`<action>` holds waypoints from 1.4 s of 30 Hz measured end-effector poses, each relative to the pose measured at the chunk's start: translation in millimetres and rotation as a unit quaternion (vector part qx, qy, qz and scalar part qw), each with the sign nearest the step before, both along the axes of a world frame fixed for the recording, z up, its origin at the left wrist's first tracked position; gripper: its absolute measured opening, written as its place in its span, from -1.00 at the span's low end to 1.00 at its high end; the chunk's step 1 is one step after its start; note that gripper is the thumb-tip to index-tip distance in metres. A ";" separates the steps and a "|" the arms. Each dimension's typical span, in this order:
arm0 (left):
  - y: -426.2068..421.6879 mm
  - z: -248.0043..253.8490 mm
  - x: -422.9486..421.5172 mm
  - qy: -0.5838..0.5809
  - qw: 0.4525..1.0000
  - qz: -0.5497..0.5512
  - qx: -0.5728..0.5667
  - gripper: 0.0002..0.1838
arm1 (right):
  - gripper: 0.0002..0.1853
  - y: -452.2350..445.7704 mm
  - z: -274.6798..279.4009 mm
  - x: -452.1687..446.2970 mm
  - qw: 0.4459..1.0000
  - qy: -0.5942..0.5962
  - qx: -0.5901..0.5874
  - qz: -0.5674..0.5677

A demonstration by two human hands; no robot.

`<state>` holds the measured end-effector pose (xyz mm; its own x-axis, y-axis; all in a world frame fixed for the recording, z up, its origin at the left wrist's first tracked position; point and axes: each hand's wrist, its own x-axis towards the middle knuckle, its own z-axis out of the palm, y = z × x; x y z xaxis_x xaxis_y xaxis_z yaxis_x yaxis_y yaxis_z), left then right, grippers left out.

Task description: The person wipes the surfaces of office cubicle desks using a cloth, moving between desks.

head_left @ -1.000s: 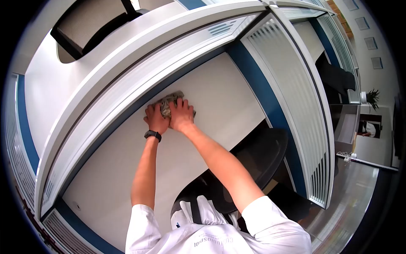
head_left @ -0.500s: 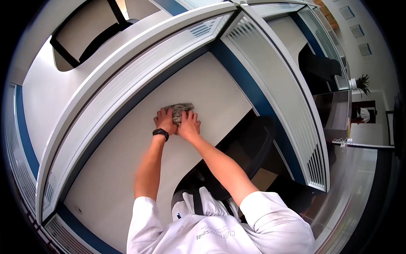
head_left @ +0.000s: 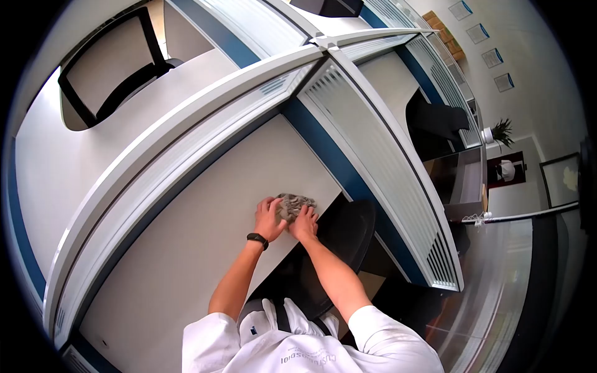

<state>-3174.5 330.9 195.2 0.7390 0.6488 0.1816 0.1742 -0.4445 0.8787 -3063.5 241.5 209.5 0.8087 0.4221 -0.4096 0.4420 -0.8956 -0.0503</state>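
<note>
A crumpled grey-brown cloth (head_left: 295, 202) lies bunched on the white desk (head_left: 186, 255), close to its right-hand edge. My left hand (head_left: 268, 220), with a black band at its wrist, presses the cloth's left side with curled fingers. On the near right side, my right hand (head_left: 303, 223) has its fingers wrapped over the cloth. Both hands hold it down against the desktop, thumbs toward each other. Parts of the cloth are hidden under the fingers.
A black chair (head_left: 348, 233) stands against the desk's right edge, close to my right arm. Partitions with blue lower panels (head_left: 329, 155) and slatted glass enclose the desk. Another chair (head_left: 112, 68) stands beyond the left partition. A potted plant (head_left: 500, 132) is at far right.
Both hands and the cloth have moved across the desktop toward its right edge, nearer the black chair. The cloth is bunched more compactly. The head view has shifted too.
</note>
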 end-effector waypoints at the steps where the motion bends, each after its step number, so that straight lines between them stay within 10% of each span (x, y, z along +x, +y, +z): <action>1: 6.0 8.6 -19.7 0.048 0.998 0.029 0.015 -0.47 | -0.25 3.8 -1.0 10.7 1.000 0.000 -0.010 -0.019; 8: 13.1 -26.8 -83.8 0.120 0.973 0.041 0.192 -0.84 | -0.24 57.4 14.8 110.6 0.984 0.028 -0.046 -0.167; 18: 10.5 -27.0 -82.8 0.169 0.959 0.061 0.221 -0.84 | 0.07 125.5 10.9 157.4 0.983 0.088 0.044 -0.157; 39: -0.4 -31.5 -84.1 0.174 0.949 0.071 0.252 -0.82 | -0.21 181.3 -16.1 -57.1 0.946 -0.043 0.141 0.287; 42: -10.9 -39.4 -85.9 0.211 0.970 0.063 0.106 -0.57 | -0.22 154.9 -6.1 -121.2 0.913 -0.016 0.115 0.392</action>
<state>-3260.5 320.0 155.8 0.6940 0.7197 0.0203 0.5624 -0.5594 0.6090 -3184.7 396.3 203.4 0.2309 0.9479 -0.2195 0.9469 -0.2708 -0.1734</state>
